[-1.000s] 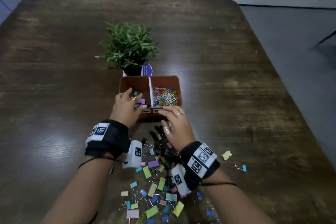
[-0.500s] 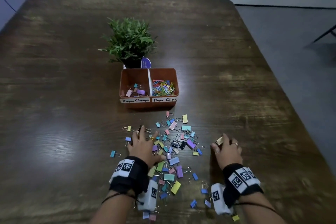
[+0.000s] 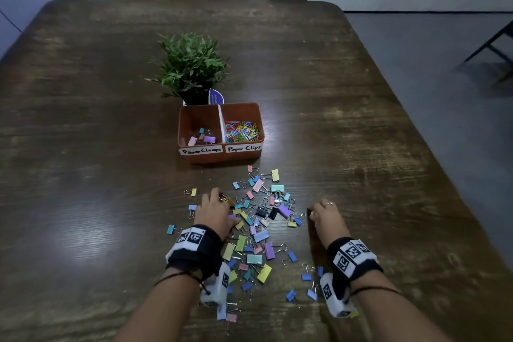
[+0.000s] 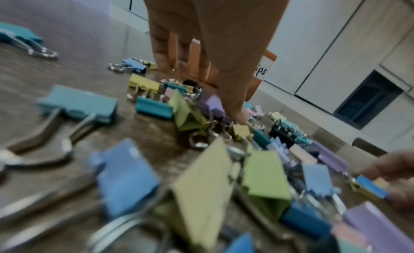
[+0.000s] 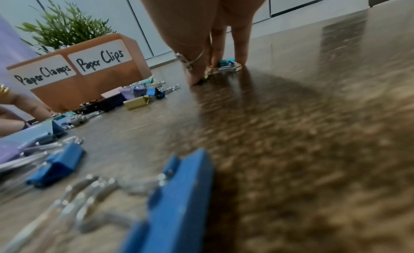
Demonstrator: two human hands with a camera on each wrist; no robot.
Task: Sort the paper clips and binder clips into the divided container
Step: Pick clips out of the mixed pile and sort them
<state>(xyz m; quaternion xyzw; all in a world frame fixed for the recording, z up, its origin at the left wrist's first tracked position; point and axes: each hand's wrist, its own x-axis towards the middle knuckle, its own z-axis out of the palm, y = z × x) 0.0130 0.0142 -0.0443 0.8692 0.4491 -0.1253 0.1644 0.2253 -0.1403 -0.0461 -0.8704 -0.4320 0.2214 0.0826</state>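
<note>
hands worked the binder clips (image 3: 256,230) in front of the divided container (image 3: 220,157).
left hand (image 3: 215,212) lay with its grip relaxed on the pile; right hand (image 3: 324,215) grip pinched a teal clip (image 5: 226,63) on the tabletop (image 3: 347,147).

Divided container (image 3: 220,157): left label (image 3: 201,150) reads "Paper Clamps", right label (image 3: 244,148) "Paper Clips" (both handwritten); plant tag (image 3: 216,97) illegible

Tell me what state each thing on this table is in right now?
Divided container: upright, open-topped.
Left compartment: a few binder clips.
Right compartment: heaped with paper clips.
Loose binder clips: scattered on the table.
Left hand: fingers down in the pile.
Right hand: pinching a small clip.
Potted plant: upright.
</note>
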